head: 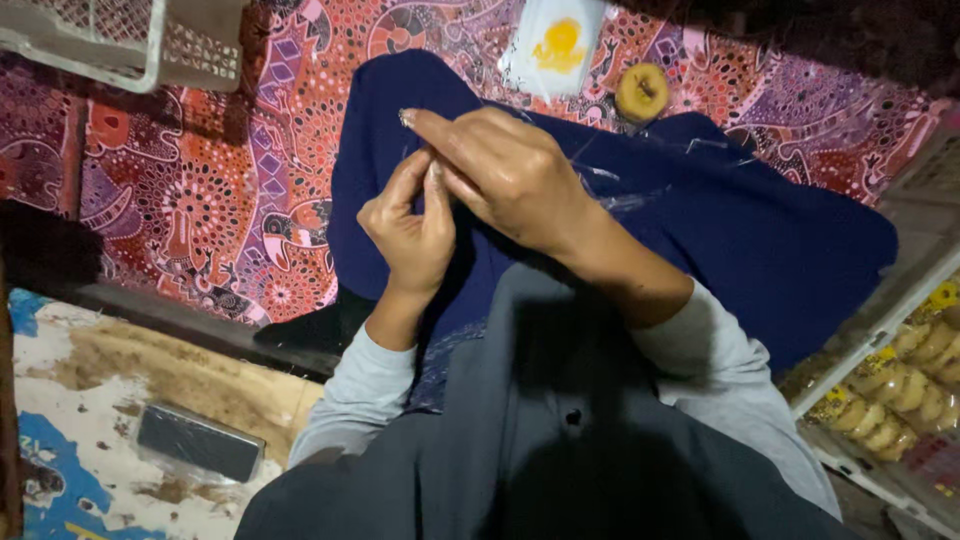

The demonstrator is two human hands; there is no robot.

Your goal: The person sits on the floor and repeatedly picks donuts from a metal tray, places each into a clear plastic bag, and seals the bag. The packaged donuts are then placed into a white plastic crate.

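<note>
- Navy cloth (700, 230), plain and dark, lies spread over a red patterned sheet (200, 180).
- Left hand (408, 228) and right hand (505, 175) meet above it, fingertips pinched narrowly together on something too fine to tell.

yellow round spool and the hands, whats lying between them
In the head view, only navy cloth with clear plastic film lies between the spool and the hands.
</note>
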